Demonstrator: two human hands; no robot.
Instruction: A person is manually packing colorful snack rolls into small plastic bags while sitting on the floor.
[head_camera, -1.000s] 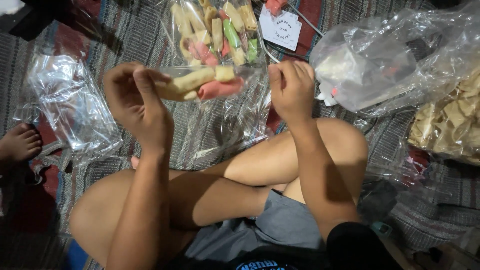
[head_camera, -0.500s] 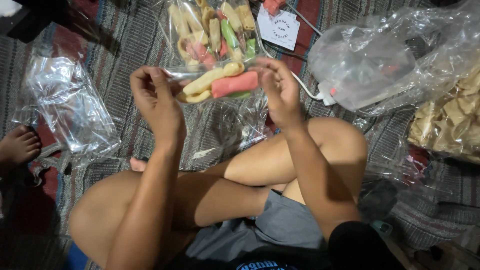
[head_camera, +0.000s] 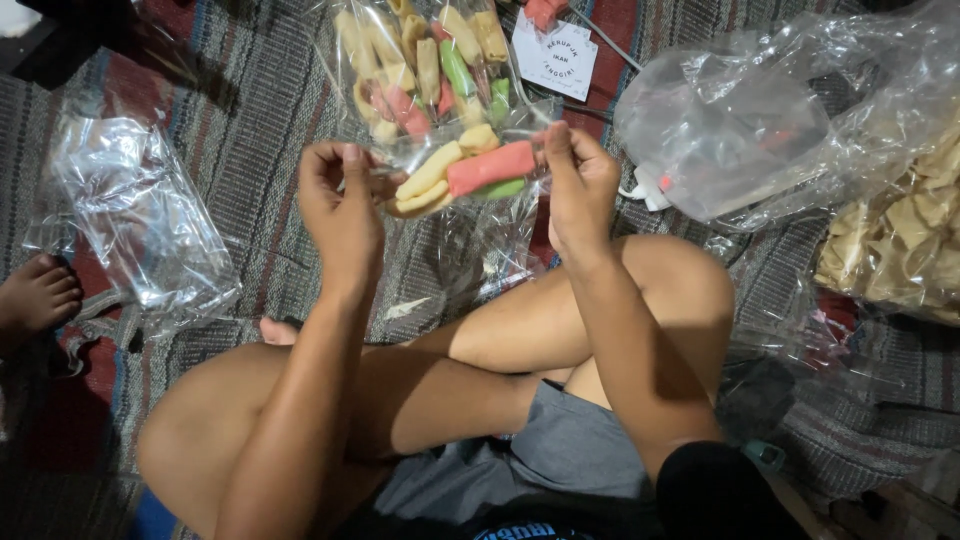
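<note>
A small clear plastic bag (head_camera: 470, 175) holding yellow, pink and green cracker sticks hangs between both hands above my crossed legs. My left hand (head_camera: 345, 215) pinches its left end and my right hand (head_camera: 580, 190) pinches its right end. Just beyond it lies a fuller clear bag of the same coloured sticks (head_camera: 420, 70) on the striped mat.
A white paper label (head_camera: 555, 55) lies past the bags. Empty clear bags (head_camera: 140, 210) sit at the left, next to another person's bare foot (head_camera: 35, 300). A big crumpled clear bag (head_camera: 740, 120) and a sack of pale crackers (head_camera: 900, 250) lie at the right.
Both hands have lifted the small bag of sticks slightly and shifted it to the right. The right hand has closed in on the bag's end, and the sticks have turned.
</note>
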